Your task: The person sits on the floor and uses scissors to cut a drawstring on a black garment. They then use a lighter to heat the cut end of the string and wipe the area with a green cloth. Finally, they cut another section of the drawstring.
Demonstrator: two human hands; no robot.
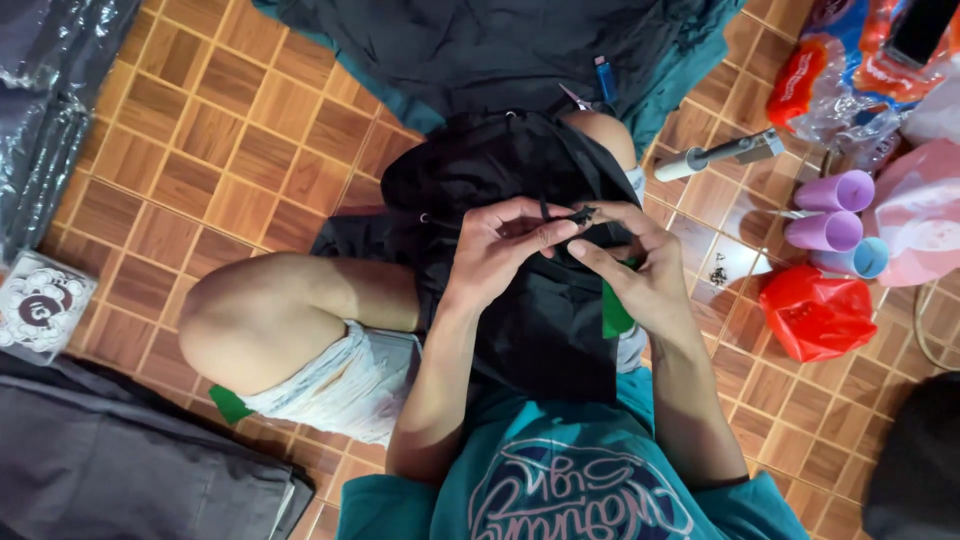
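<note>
I sit cross-legged on a wood-pattern floor with a black garment draped over my lap. My left hand and my right hand meet above it, fingertips pinched together on a small black piece of the garment, a cord or tab. A bit of green cloth shows under my right hand. What exactly lies between the fingertips is too small to tell.
More dark cloth lies ahead, with a small blue object on it. To the right are thread cones in purple and blue, a red bag, a grey tool. A patterned box and grey fabric lie to the left.
</note>
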